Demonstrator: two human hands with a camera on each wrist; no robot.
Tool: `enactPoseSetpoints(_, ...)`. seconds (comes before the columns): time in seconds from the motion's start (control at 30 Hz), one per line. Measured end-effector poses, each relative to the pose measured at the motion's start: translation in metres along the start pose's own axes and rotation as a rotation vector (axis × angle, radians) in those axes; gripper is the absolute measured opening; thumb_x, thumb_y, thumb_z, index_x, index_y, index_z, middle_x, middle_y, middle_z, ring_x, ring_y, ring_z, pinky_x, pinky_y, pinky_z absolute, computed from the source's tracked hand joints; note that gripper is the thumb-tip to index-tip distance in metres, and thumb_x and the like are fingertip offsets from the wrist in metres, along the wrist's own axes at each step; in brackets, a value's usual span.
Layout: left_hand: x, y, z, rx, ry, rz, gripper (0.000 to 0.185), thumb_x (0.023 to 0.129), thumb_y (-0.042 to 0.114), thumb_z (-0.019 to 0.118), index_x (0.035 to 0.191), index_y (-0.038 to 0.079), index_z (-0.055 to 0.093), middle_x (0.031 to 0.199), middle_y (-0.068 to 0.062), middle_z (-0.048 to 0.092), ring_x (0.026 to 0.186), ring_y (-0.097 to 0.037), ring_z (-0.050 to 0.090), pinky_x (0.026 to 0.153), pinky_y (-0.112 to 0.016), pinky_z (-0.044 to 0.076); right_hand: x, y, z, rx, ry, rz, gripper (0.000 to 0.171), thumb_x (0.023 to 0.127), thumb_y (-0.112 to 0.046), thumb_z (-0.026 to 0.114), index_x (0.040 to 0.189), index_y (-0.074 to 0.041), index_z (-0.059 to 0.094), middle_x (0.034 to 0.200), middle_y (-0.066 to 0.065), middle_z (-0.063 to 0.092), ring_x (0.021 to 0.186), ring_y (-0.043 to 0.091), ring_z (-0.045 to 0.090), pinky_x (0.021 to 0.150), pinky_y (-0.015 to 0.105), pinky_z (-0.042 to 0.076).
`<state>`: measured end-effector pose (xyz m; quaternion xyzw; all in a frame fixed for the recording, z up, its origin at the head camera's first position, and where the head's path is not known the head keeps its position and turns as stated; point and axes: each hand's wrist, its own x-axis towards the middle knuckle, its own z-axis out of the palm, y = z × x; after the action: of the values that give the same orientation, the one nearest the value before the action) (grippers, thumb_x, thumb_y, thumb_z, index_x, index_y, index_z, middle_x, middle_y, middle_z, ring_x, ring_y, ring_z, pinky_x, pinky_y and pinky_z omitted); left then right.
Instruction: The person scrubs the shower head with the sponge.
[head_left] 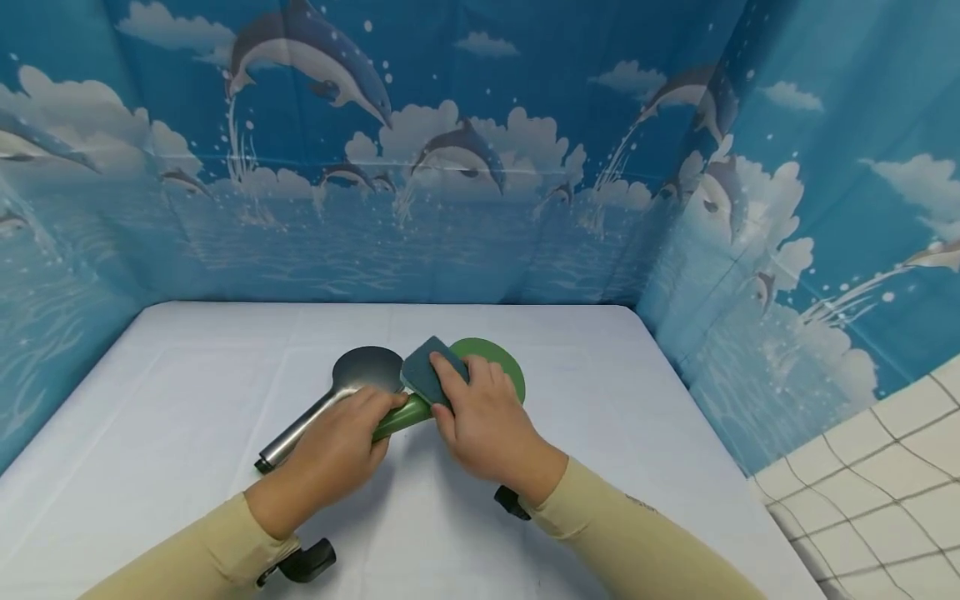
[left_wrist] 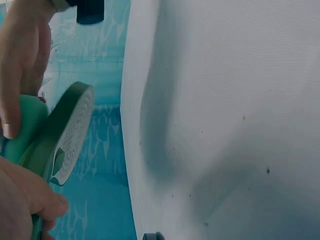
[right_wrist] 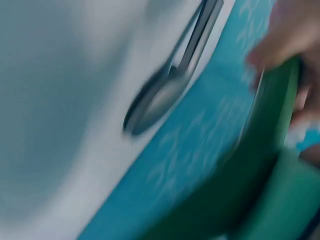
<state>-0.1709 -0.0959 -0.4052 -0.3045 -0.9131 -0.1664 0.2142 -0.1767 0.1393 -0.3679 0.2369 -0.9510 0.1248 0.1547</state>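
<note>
The left hand [head_left: 341, 450] is gripping the green shower head [head_left: 491, 367] by its handle over the table [head_left: 187, 375] while the right hand [head_left: 483, 417], fingers curled, is pressing a sponge [head_left: 423, 371] onto it, likely mid-scrub; next calls for steady strokes.

Two shower heads: green [head_left: 491, 360], silver [head_left: 352, 383]; one sponge [head_left: 427, 367], seemingly.

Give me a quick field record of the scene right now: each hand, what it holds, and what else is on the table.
left hand: grips the handle of the green paddle
right hand: presses a dark sponge on the paddle
steel spoon: lies on the table, left of the paddle
backdrop: blue dolphin curtain
</note>
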Motion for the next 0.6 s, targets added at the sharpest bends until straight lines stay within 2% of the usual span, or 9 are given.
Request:
enactPoseSetpoints(0.07, -0.001, 0.000, -0.002, 0.002, 0.000, -0.006, 0.050, 0.080, -0.001, 0.084, 0.126, 0.010, 0.069, 0.107, -0.001, 0.070, 0.089, -0.014, 0.064, 0.075, -0.035, 0.054, 0.007, 0.013, 0.000, -0.004, -0.047, 0.077, 0.059, 0.109, -0.033, 0.055, 0.162, -0.011, 0.041, 0.137, 0.030, 0.052, 0.115, 0.042, 0.055, 0.098, 0.055, 0.048)
enactPoseSetpoints(0.17, -0.002, -0.001, -0.002, 0.002, 0.001, -0.001, 0.049, 0.080, -0.001, 0.083, 0.125, 0.013, 0.070, 0.103, 0.000, 0.069, 0.086, -0.013, 0.062, 0.074, -0.034, 0.054, 0.016, 0.043, -0.002, -0.042, -0.139, 0.256, 0.059, 0.112, -0.033, 0.048, 0.164, -0.010, 0.035, 0.140, 0.034, 0.050, 0.121, 0.046, 0.051, 0.103, 0.059, 0.044)
enactPoseSetpoints(0.27, -0.002, -0.002, 0.000, 0.009, 0.001, 0.021, 0.050, 0.080, -0.001, 0.083, 0.125, 0.015, 0.070, 0.102, 0.002, 0.069, 0.084, -0.013, 0.062, 0.073, -0.034, 0.053, 0.018, 0.052, -0.006, -0.077, -0.180, 0.343, 0.060, 0.112, -0.033, 0.046, 0.165, -0.008, 0.033, 0.139, 0.035, 0.049, 0.121, 0.045, 0.051, 0.103, 0.057, 0.044)
enactPoseSetpoints(0.37, -0.001, -0.003, 0.001, 0.032, 0.014, 0.051, 0.052, 0.079, 0.000, 0.084, 0.126, 0.016, 0.071, 0.101, 0.002, 0.068, 0.081, -0.013, 0.061, 0.071, -0.033, 0.053, 0.012, 0.035, -0.008, -0.047, -0.150, 0.262, 0.060, 0.111, -0.033, 0.049, 0.164, -0.007, 0.035, 0.138, 0.034, 0.050, 0.120, 0.045, 0.053, 0.103, 0.058, 0.045)
enactPoseSetpoints(0.5, 0.001, -0.005, 0.003, 0.065, 0.035, 0.086, 0.053, 0.079, 0.000, 0.086, 0.127, 0.018, 0.072, 0.100, 0.001, 0.067, 0.077, -0.013, 0.060, 0.068, -0.032, 0.053, 0.003, 0.007, -0.009, -0.041, -0.064, 0.040, 0.060, 0.108, -0.033, 0.058, 0.160, -0.007, 0.043, 0.133, 0.030, 0.054, 0.111, 0.042, 0.057, 0.098, 0.057, 0.049)
enactPoseSetpoints(0.53, 0.001, -0.005, 0.003, 0.069, 0.037, 0.090, 0.053, 0.079, 0.000, 0.086, 0.127, 0.018, 0.072, 0.099, 0.001, 0.067, 0.077, -0.013, 0.060, 0.067, -0.032, 0.053, 0.002, 0.006, -0.008, -0.058, -0.051, 0.016, 0.059, 0.107, -0.033, 0.059, 0.159, -0.008, 0.045, 0.132, 0.029, 0.055, 0.109, 0.041, 0.057, 0.096, 0.056, 0.050)
enactPoseSetpoints(0.6, 0.000, -0.005, 0.003, 0.065, 0.037, 0.089, 0.052, 0.079, 0.000, 0.085, 0.126, 0.019, 0.072, 0.099, 0.001, 0.067, 0.077, -0.013, 0.060, 0.067, -0.032, 0.054, 0.004, 0.011, -0.008, -0.087, -0.064, 0.042, 0.059, 0.108, -0.034, 0.058, 0.160, -0.010, 0.043, 0.132, 0.029, 0.054, 0.108, 0.040, 0.056, 0.096, 0.055, 0.049)
